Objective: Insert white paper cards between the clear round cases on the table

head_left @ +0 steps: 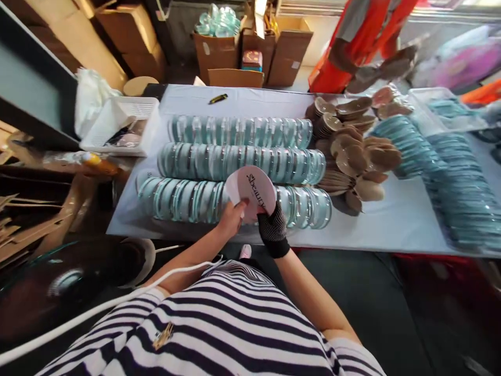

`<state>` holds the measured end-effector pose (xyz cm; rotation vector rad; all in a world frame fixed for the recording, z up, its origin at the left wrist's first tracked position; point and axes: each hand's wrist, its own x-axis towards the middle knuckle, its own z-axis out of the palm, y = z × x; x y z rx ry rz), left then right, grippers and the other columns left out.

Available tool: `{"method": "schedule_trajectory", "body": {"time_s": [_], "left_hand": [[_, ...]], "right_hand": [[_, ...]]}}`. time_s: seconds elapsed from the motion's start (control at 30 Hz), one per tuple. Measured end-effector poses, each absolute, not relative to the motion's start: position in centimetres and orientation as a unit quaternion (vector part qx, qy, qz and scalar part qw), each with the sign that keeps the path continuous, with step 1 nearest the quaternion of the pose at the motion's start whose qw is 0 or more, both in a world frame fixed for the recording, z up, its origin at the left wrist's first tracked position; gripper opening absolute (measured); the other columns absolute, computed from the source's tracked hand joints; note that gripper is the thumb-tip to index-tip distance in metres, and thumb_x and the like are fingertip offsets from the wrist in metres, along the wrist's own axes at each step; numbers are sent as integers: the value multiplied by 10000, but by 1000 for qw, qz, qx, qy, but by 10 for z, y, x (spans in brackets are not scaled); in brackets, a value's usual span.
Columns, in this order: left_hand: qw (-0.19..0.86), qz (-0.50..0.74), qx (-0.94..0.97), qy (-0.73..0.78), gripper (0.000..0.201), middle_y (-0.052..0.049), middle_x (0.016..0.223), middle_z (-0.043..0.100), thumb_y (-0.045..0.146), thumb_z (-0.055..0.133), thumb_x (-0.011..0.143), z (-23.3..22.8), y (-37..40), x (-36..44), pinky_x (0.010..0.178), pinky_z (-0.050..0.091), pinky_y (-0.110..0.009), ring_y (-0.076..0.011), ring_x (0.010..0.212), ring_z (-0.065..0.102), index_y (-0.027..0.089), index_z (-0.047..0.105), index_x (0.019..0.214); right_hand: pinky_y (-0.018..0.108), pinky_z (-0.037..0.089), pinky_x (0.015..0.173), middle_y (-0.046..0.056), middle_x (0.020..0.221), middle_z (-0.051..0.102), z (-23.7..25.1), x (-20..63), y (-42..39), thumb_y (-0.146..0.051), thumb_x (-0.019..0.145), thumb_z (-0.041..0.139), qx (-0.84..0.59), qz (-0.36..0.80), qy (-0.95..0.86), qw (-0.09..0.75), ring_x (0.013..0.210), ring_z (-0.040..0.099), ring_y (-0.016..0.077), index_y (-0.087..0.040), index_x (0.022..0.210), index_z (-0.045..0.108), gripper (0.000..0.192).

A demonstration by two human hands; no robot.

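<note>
A rounded pale pink card (256, 189) printed with the word "beauty" is held up in front of me, over the nearest row of clear round containers (188, 200). My bare left hand (234, 216) pinches its lower left edge. My right hand (273, 227), in a black dotted fingerless glove, grips its lower right side. A whiter edge shows at the card's left, and I cannot tell whether that is a second card. Behind it run a middle row of containers (235, 163) and a far row (238, 130).
Brown rounded pieces (352, 156) lie piled right of the rows. More clear containers (465, 183) are stacked at far right. A white basket (117, 125) sits at the left, a yellow cutter (218, 98) at the back. Someone in an orange vest (352, 42) stands across the table.
</note>
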<state>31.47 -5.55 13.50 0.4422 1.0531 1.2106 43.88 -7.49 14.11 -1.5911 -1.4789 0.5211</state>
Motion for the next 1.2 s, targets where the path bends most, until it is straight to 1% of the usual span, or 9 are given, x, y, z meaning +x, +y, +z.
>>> {"method": "schedule_trajectory", "body": {"time_s": [0.07, 0.17, 0.27, 0.33, 0.47, 0.7, 0.8, 1.0, 1.2], "left_hand": [[699, 526, 196, 443, 442, -62, 860, 754, 349, 860, 590, 141, -55, 334, 806, 568, -351, -251, 876, 710, 153, 691, 949], [727, 520, 166, 417, 427, -61, 902, 757, 256, 816, 665, 154, -41, 360, 877, 565, -370, -254, 951, 706, 155, 674, 1054], [763, 502, 133, 385, 360, -58, 924, 759, 190, 717, 771, 166, -14, 397, 928, 558, -381, -250, 1010, 699, 153, 657, 1124], [797, 474, 123, 354, 319, -69, 969, 760, 159, 647, 830, 169, 4, 429, 953, 552, -378, -247, 1047, 690, 142, 652, 1148], [833, 425, 86, 343, 300, -93, 1059, 749, 108, 577, 877, 161, 26, 485, 976, 543, -348, -236, 1096, 678, 124, 652, 1167], [841, 400, 57, 359, 320, -108, 1135, 732, 88, 550, 895, 144, 27, 500, 975, 545, -325, -224, 1130, 667, 125, 646, 1198], [839, 401, 69, 361, 302, -101, 1137, 733, 100, 542, 905, 144, 26, 497, 988, 539, -317, -218, 1149, 657, 127, 650, 1186], [847, 390, 69, 356, 282, -107, 1145, 730, 103, 551, 900, 146, 24, 497, 1018, 520, -328, -227, 1164, 649, 123, 666, 1157], [846, 384, 73, 363, 277, -102, 1161, 724, 109, 561, 894, 146, 24, 496, 1054, 490, -333, -225, 1189, 633, 130, 669, 1148]], "right_hand": [[348, 530, 713, 103, 896, 676, 138, 473, -75, -475, 856, 483, -699, 205, -488, 481, 797, 622, 217, -151, 1079, 618, 416], [334, 493, 683, 91, 861, 652, 144, 548, -95, -520, 832, 510, -782, 79, -336, 519, 776, 588, 212, -149, 1016, 612, 427], [336, 455, 661, 119, 789, 642, 156, 616, -144, -531, 826, 554, -849, -57, -304, 428, 732, 585, 230, -141, 852, 637, 399], [325, 439, 662, 136, 773, 657, 158, 639, -179, -509, 866, 529, -862, -78, -366, 343, 710, 597, 227, -132, 823, 664, 402], [283, 400, 648, 126, 790, 688, 142, 635, -209, -423, 953, 420, -852, -53, -480, 203, 687, 600, 193, -130, 946, 697, 403], [262, 223, 565, 92, 801, 662, 128, 611, -139, -385, 993, 366, -849, 78, -522, 24, 627, 537, 154, -136, 1157, 571, 362], [272, 164, 555, 77, 789, 641, 141, 615, -127, -367, 987, 391, -846, 112, -521, -19, 596, 502, 138, -146, 1126, 543, 303], [243, 183, 561, 52, 819, 655, 141, 624, -125, -324, 950, 451, -848, 108, -512, 81, 614, 485, 120, -178, 938, 580, 195], [238, 323, 623, 65, 807, 687, 117, 634, -122, -403, 934, 454, -819, 110, -524, 207, 702, 592, 164, -190, 843, 617, 283]]}}
